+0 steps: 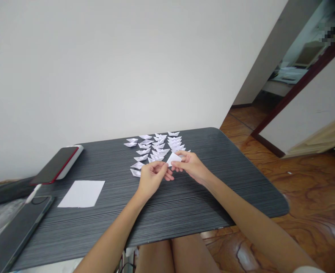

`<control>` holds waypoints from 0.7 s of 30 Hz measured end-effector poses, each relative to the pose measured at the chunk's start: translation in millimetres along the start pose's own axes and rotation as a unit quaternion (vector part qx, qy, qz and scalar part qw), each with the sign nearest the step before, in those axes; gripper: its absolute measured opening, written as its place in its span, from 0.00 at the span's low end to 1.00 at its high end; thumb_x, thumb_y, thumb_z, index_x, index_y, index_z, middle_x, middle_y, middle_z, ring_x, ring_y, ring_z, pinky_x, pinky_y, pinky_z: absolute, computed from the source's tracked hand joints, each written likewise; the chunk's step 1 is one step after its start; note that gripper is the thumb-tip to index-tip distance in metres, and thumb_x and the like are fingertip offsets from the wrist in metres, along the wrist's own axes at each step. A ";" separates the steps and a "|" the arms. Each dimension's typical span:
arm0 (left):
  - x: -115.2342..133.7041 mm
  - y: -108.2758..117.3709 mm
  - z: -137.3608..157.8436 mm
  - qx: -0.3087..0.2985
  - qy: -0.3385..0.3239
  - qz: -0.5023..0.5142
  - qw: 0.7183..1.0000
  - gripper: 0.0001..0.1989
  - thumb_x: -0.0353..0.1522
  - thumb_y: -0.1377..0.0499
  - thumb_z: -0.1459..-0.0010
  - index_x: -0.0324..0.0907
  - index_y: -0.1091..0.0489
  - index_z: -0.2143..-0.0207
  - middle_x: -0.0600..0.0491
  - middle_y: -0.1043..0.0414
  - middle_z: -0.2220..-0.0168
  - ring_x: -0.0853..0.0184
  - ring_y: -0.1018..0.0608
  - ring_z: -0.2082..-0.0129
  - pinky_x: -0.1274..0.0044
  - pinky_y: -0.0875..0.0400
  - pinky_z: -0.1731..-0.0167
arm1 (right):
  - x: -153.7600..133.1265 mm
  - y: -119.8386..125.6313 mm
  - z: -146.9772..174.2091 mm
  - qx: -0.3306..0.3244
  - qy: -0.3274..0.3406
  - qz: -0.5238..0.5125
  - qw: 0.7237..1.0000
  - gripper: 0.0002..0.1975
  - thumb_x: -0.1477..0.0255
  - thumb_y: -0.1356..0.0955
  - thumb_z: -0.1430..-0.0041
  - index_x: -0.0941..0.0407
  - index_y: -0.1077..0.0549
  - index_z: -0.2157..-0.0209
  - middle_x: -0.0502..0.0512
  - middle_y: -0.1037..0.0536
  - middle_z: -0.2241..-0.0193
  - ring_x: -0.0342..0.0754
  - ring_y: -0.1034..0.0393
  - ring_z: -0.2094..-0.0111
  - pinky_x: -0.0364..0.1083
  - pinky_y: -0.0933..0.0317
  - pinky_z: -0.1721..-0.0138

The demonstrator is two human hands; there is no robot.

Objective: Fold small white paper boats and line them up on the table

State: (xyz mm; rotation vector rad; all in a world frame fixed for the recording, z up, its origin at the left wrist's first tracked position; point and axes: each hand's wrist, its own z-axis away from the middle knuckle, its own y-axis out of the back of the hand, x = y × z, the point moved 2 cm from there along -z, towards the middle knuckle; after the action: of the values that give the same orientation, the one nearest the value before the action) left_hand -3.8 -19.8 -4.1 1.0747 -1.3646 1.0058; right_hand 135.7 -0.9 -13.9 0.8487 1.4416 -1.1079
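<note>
A small folded piece of white paper [173, 158] is held up between my two hands, above the dark table. My left hand [154, 175] pinches its lower left corner between thumb and fingertips. On its right side, the thumb and fingers of my right hand [192, 165] close on the paper. Just beyond my hands stand several white folded paper boats [158, 146] in rough rows, and my hands hide part of the nearest ones.
A white paper sheet [82, 193] lies flat on the left of the dark table [230, 189]. Behind it, a red-edged phone [56, 163] rests on a white object. Another dark device [19, 233] with a white cable lies at the left front. A wall borders the table's back.
</note>
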 end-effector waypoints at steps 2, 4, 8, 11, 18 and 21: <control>0.7 -0.8 -0.6 -0.023 0.008 0.001 1.000 0.11 0.35 0.45 0.50 0.34 0.34 0.76 0.51 0.29 0.81 0.68 0.25 0.82 0.79 0.30 0.81 | -1.6 1.8 0.2 -0.022 0.001 0.027 0.999 0.09 0.71 0.31 0.56 0.62 0.32 0.73 0.50 0.28 0.81 0.35 0.41 0.83 0.37 0.50 0.82; 1.7 -1.4 -1.2 -0.041 0.015 0.004 0.999 0.11 0.35 0.45 0.50 0.34 0.34 0.77 0.51 0.29 0.82 0.68 0.26 0.83 0.79 0.30 0.81 | -3.6 2.5 0.8 -0.043 0.006 0.040 0.998 0.08 0.70 0.32 0.55 0.62 0.32 0.76 0.50 0.28 0.82 0.34 0.43 0.84 0.36 0.52 0.84; 1.1 -0.7 -2.5 -0.049 0.019 -0.006 0.999 0.12 0.35 0.46 0.50 0.34 0.35 0.79 0.52 0.30 0.83 0.70 0.26 0.84 0.80 0.32 0.84 | -5.3 2.6 1.6 -0.058 -0.009 0.051 0.997 0.10 0.69 0.33 0.54 0.63 0.33 0.77 0.49 0.29 0.85 0.33 0.44 0.87 0.35 0.54 0.87; -2.0 -0.5 -3.6 -0.053 0.023 -0.017 0.998 0.13 0.36 0.46 0.50 0.34 0.36 0.79 0.54 0.33 0.85 0.72 0.29 0.88 0.82 0.36 0.87 | -3.9 1.6 1.9 -0.064 -0.033 0.050 0.996 0.10 0.69 0.33 0.54 0.63 0.33 0.78 0.49 0.30 0.87 0.33 0.44 0.89 0.34 0.55 0.89; -6.8 -0.5 -3.9 -0.078 0.062 -0.010 0.995 0.15 0.38 0.45 0.51 0.34 0.36 0.79 0.58 0.38 0.90 0.78 0.38 0.94 0.86 0.51 0.94 | -4.3 -2.6 3.7 -0.096 -0.046 0.033 0.994 0.09 0.70 0.34 0.54 0.63 0.34 0.79 0.49 0.30 0.87 0.33 0.44 0.89 0.34 0.55 0.89; -8.1 -0.4 -3.4 -0.070 0.083 0.005 0.994 0.16 0.39 0.46 0.51 0.34 0.36 0.79 0.58 0.38 0.90 0.80 0.42 0.95 0.86 0.54 0.95 | -6.4 -3.1 4.7 -0.114 -0.054 0.045 0.991 0.09 0.70 0.35 0.53 0.62 0.34 0.77 0.48 0.29 0.86 0.33 0.43 0.88 0.34 0.54 0.88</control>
State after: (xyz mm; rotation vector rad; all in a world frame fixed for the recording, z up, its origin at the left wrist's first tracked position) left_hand -2.5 -16.1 -11.9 0.8611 -1.2871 0.9695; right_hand 135.3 -5.9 -7.1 0.6750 1.3954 -0.8878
